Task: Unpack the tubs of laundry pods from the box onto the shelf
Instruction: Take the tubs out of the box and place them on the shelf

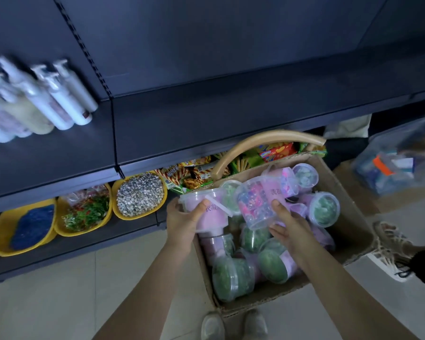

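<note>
Presently both hands are engaged over the box (351,224), which stands on the floor before the shelving. Left hand (183,223): fingers and thumb wrapped round a pink-labelled tub (212,213), held above the box's near-left corner. Right hand (288,228): clamped on a clear tub (254,204) of pink and blue pods, thumb on its wall, fingers beneath, over the middle of the box. The other tubs (231,278) lie jumbled on their sides inside.

Recommendation for the step in hand: lift both tubs clear of the pile, turn each upright with the lid uppermost, and set them toward the back of the dark shelf (206,123) with labels facing out, so that later tubs can stand in front. A white strap across the left tub — likely a carry handle — could snag on its neighbours and should be kept free.

Not verifiable: how many tubs lie beneath the top layer, whether the lids are fully seated, and the label text, which is too small to read. The pump bottles (59,99) at the left are blurred. The shelf's right end is cut off at the frame edge.
</note>
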Demonstrator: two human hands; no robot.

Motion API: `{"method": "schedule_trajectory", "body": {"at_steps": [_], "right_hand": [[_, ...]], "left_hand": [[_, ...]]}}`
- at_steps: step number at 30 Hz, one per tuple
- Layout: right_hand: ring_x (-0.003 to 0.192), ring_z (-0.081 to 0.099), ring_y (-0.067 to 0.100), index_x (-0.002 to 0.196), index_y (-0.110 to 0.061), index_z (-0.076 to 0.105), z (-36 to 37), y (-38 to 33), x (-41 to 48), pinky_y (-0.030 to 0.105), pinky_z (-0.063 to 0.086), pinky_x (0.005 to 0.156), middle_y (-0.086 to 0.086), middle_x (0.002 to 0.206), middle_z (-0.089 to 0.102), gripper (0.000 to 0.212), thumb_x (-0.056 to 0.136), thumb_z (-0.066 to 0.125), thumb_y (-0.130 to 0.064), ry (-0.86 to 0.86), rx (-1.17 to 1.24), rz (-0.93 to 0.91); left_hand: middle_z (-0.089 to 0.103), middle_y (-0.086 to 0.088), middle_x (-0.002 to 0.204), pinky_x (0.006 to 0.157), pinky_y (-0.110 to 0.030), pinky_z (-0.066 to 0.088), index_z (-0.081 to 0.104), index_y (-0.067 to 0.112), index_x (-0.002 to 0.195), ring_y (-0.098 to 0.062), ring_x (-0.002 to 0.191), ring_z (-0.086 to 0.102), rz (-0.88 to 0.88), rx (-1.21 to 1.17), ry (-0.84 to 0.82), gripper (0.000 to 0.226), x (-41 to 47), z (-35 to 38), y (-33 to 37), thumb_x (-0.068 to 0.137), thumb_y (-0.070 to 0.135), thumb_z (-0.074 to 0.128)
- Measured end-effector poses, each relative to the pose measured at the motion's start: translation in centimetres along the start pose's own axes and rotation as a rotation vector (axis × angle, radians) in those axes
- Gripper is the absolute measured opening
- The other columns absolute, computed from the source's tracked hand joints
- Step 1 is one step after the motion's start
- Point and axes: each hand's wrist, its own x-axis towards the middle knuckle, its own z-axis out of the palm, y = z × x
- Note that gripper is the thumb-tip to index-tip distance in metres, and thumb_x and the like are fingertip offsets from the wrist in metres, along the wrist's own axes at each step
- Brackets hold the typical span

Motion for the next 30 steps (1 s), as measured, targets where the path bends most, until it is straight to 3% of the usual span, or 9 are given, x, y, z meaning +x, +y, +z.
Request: {"method": "schedule_trajectory", "body": {"at_steps": [3,6,8,11,16,19,24,28,30], "right_hand": [[0.108,0.058,0.024,0.109,-0.015,0.055,0.4,-2.7,-2.6,0.034,0.045,0.1,0.009,0.11,0.057,0.032,0.087,0.062,-0.038,-0.041,0.057,-0.05],[0.107,0.058,0.022,0.131,-0.013,0.047,0.4,-5.6,-5.0,0.035,0.045,0.101,0.005,0.121,0.054,0.052,0.088,0.059,-0.039,-0.108,0.119,-0.122],[0.109,0.059,0.023,0.136,-0.013,0.043,0.0,-7.7,-6.6,0.038,0.043,0.105,0.006,0.127,0.055,0.056,0.088,0.06,-0.037,-0.163,0.175,-0.17],[0.108,0.06,0.023,0.128,-0.01,0.05,-0.6,-11.1,-9.5,0.037,0.042,0.105,0.007,0.116,0.061,0.045,0.089,0.06,-0.03,-0.248,0.237,-0.227],[0.093,0.063,0.019,0.112,-0.006,0.057,-3.8,-16.2,-14.0,0.037,0.045,0.101,0.008,0.094,0.065,0.03,0.087,0.062,-0.023,-0.341,0.253,-0.323],[0.092,0.062,0.018,0.098,-0.011,0.059,-6.5,-19.0,-16.9,0.038,0.046,0.098,0.007,0.096,0.065,0.016,0.086,0.063,-0.021,-0.39,0.178,-0.412],[0.108,0.061,0.017,0.117,-0.009,0.056,-10.8,-23.4,-20.7,0.034,0.041,0.106,0.006,0.112,0.066,0.042,0.081,0.069,-0.026,-0.427,0.066,-0.594],[0.112,0.056,0.016,0.103,-0.024,0.061,-13.0,-26.4,-23.2,0.035,0.039,0.106,-0.001,0.114,0.066,0.051,0.06,0.077,-0.047,-0.343,-0.01,-0.722],[0.113,0.055,0.015,0.099,-0.026,0.061,-13.7,-27.8,-23.8,0.034,0.037,0.106,-0.004,0.113,0.065,0.042,0.066,0.077,-0.045,-0.342,-0.006,-0.771]], "left_hand": [[0.065,-0.007,0.107,0.081,-0.042,0.053,0.055,0.009,0.113,-0.025,0.097,0.063,0.03,-0.047,-0.043,0.056,-2.5,-0.3,3.6,0.068,0.028,0.081],[0.065,-0.004,0.101,0.07,-0.038,0.051,0.057,0.014,0.108,-0.02,0.085,0.062,0.089,-0.097,-0.057,0.043,-4.9,-0.3,7.3,0.073,0.029,0.077],[0.066,-0.002,0.1,0.083,-0.043,0.053,0.057,0.016,0.102,-0.016,0.086,0.064,0.133,-0.122,-0.041,0.036,-6.7,0.0,9.9,0.073,0.027,0.076],[0.063,-0.003,0.104,0.091,-0.052,0.051,0.052,0.024,0.096,-0.024,0.097,0.064,0.177,-0.185,-0.017,0.05,-9.7,0.8,13.6,0.059,0.035,0.083],[0.059,-0.009,0.116,0.09,-0.053,0.051,0.043,0.015,0.119,-0.029,0.104,0.063,0.258,-0.198,0.008,0.091,-15.8,2.8,18.0,0.047,0.052,0.084],[0.06,-0.008,0.119,0.094,-0.047,0.05,0.045,0.017,0.118,-0.025,0.105,0.062,0.345,-0.198,0.056,0.071,-19.7,4.3,20.0,0.062,0.044,0.079],[0.058,-0.004,0.118,0.093,-0.044,0.051,0.041,0.016,0.125,-0.02,0.101,0.062,0.492,-0.223,0.082,0.058,-25.3,6.8,23.6,0.078,0.035,0.07],[0.059,0.006,0.099,0.094,-0.041,0.05,0.04,0.019,0.118,-0.016,0.092,0.061,0.581,-0.234,0.092,0.05,-28.7,8.6,26.5,0.08,0.036,0.067],[0.058,0.007,0.097,0.097,-0.042,0.048,0.038,0.022,0.114,-0.018,0.095,0.06,0.623,-0.221,0.092,0.047,-29.8,9.4,27.9,0.08,0.037,0.067]]}}
